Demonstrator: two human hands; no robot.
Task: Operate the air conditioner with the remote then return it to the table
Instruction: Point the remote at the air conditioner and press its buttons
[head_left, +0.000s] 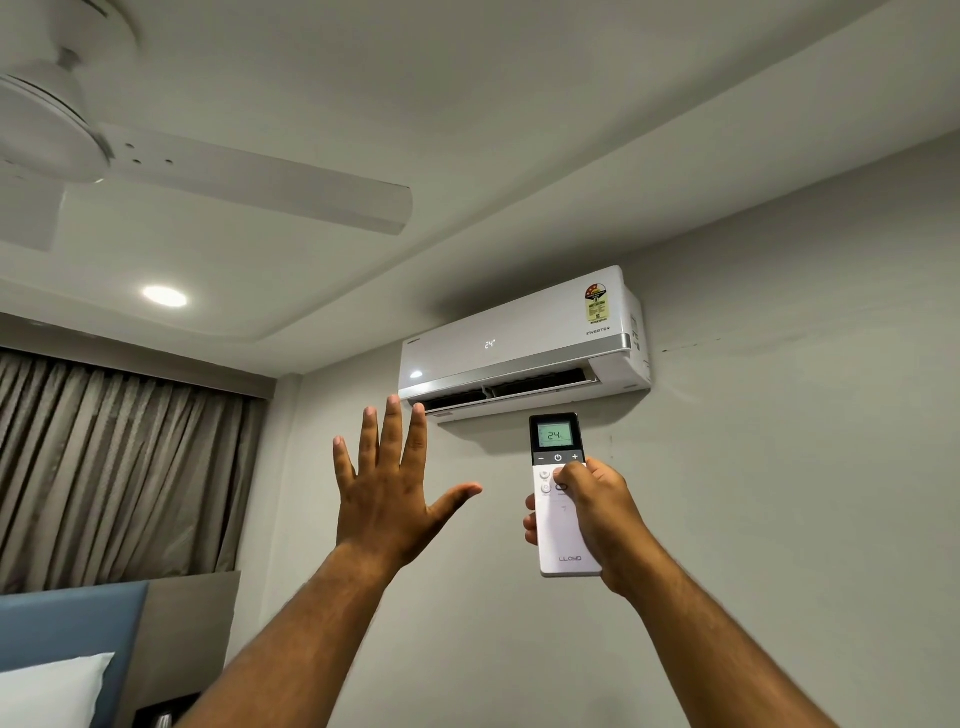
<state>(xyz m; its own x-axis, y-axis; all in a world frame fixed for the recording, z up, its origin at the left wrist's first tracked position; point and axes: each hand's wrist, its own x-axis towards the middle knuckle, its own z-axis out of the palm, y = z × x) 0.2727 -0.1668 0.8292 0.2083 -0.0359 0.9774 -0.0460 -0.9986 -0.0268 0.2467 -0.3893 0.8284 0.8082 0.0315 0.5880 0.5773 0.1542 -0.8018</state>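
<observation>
The right hand (592, 512) grips the white remote (561, 499) upright, fingers wrapped round its body and the thumb resting on the buttons below the power key. Its screen reads 24. The remote is raised just below the air conditioner (524, 338) on the wall, whose front also shows 24 and whose flap is open. The left hand (387, 488) is empty, held up with fingers spread wide, palm toward the unit. A ceiling fan (156, 161) hangs upper left above curtains (119, 467).

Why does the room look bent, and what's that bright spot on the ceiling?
Head view: the wide-angle lens bows the ceiling edges and stretches the fan blade; the bright spot is a lit recessed light, reflected as glare on the air conditioner; the remote stays sharp.
</observation>
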